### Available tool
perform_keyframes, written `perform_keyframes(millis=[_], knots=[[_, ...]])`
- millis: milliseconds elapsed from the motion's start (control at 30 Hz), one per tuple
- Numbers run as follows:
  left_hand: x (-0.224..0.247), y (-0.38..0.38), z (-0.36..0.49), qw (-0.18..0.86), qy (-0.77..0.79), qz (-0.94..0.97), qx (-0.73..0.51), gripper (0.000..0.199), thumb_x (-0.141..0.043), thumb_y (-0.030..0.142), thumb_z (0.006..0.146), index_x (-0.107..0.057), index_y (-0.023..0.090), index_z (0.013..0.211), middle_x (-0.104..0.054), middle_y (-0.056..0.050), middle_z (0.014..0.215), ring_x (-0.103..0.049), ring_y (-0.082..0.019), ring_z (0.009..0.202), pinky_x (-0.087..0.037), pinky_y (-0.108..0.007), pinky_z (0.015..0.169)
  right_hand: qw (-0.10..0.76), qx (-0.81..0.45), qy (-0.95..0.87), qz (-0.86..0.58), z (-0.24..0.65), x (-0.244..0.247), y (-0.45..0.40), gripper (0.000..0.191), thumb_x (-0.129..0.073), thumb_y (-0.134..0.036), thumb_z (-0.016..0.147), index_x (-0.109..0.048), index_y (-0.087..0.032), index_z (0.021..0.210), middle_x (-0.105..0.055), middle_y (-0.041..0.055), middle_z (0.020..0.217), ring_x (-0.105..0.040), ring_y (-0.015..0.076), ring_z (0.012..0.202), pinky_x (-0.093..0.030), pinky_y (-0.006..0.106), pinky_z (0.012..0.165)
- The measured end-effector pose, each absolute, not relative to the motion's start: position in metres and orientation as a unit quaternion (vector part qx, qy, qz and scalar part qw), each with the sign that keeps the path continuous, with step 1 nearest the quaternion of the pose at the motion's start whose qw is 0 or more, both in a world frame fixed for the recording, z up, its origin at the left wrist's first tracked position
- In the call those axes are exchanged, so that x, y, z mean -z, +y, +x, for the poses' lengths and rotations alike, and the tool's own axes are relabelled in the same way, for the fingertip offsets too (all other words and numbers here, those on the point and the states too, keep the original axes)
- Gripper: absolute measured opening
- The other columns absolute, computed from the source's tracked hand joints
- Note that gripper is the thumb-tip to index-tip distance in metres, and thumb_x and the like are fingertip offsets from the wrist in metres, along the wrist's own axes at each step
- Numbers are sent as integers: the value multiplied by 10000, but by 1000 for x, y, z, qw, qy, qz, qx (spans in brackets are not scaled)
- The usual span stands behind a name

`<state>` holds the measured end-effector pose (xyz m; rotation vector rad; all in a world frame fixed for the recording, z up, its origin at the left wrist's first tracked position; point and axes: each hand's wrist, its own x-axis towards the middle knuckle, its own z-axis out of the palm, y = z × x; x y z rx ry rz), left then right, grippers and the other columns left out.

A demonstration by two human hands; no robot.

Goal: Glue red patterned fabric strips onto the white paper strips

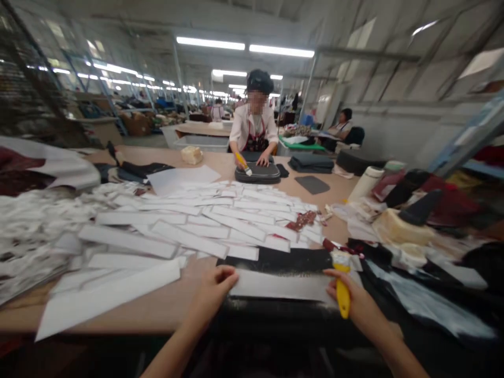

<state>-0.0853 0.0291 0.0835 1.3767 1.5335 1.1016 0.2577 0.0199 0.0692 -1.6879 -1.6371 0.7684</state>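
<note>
A white strip (275, 285) lies stretched between my two hands over a black sheet (275, 258) at the table's front edge. My left hand (216, 286) pinches the strip's left end between thumb and fingers. In my right hand (348, 294) is a paintbrush (343, 294) with a yellow handle, its whitened bristles pointing away from me. The fingertips of that hand also reach the strip's right end; whether they grip it is hard to tell. Just beyond, many white strips (197, 231) overlap in a loose spread.
Across the table (153, 310) a co-worker (255, 121) holds another yellow brush over a dark padded piece (258, 173). Crumpled white scraps (43, 226) heap at left. A pale bottle (366, 184), a glue-crusted container (405, 226) and dark fabric (425, 294) crowd the right.
</note>
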Motion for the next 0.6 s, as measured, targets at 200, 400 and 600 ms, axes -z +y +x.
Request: perform_keyframes(millis=[200, 400, 600], knots=[[-53, 52, -68, 379, 618, 604, -331, 174, -537, 316, 680, -580, 152, 642, -579, -12, 644, -526, -145, 644, -382, -249, 601, 297, -243, -629, -676, 286, -45, 41, 433, -564, -444, 669, -577, -179, 1011, -586, 27, 703, -578, 176, 616, -470, 299, 597], [-52, 53, -82, 366, 665, 614, -214, 156, -541, 278, 707, -615, 141, 692, -609, -19, 668, -550, -146, 655, -361, -240, 580, 246, -275, -652, -663, 282, -35, 50, 469, -557, -471, 679, -559, -191, 1055, -582, 14, 685, -583, 182, 624, -462, 286, 584], [-44, 55, -87, 363, 678, 612, -183, 164, -566, 289, 699, -645, 146, 708, -633, -22, 666, -569, -151, 646, -349, -236, 555, 224, -257, -659, -670, 281, -23, 56, 442, -554, -473, 680, -575, -222, 1042, -628, 48, 740, -606, 199, 647, -470, 295, 598]])
